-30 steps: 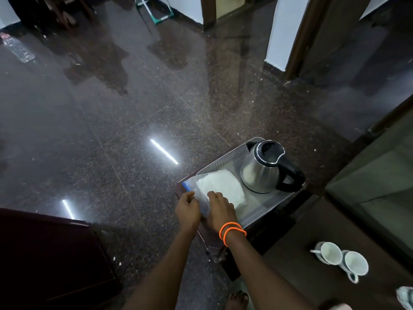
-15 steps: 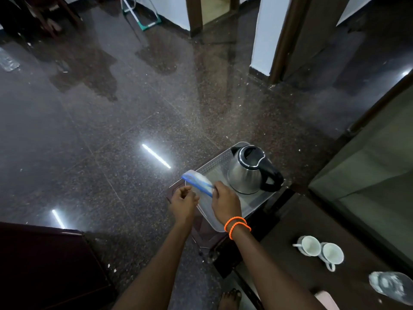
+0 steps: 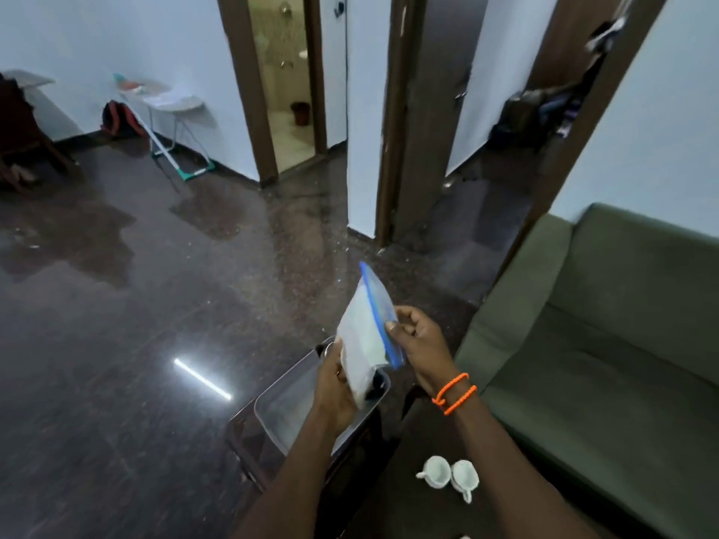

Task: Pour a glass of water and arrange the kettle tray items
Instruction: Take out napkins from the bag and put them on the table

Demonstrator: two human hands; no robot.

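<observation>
A clear zip bag (image 3: 363, 336) with a blue seal strip and something white inside is raised above the tray, tilted on end. My left hand (image 3: 336, 387) grips its lower part. My right hand (image 3: 416, 344), with orange bands on the wrist, pinches the blue seal edge. Under them lies the clear rectangular tray (image 3: 280, 406) on a small dark table. The steel kettle is almost fully hidden behind the bag and my left hand; only a dark bit (image 3: 375, 385) shows.
Two white cups (image 3: 447, 474) stand on a dark low table at the lower right. A green sofa (image 3: 607, 344) fills the right side. Glossy dark floor (image 3: 155, 305) spreads to the left, with an ironing board (image 3: 163, 99) by the far wall and open doorways behind.
Both hands have lifted the zip bag off the tray and turned it upright. The camera has tilted up, so the kettle is now hidden behind the bag and hand.
</observation>
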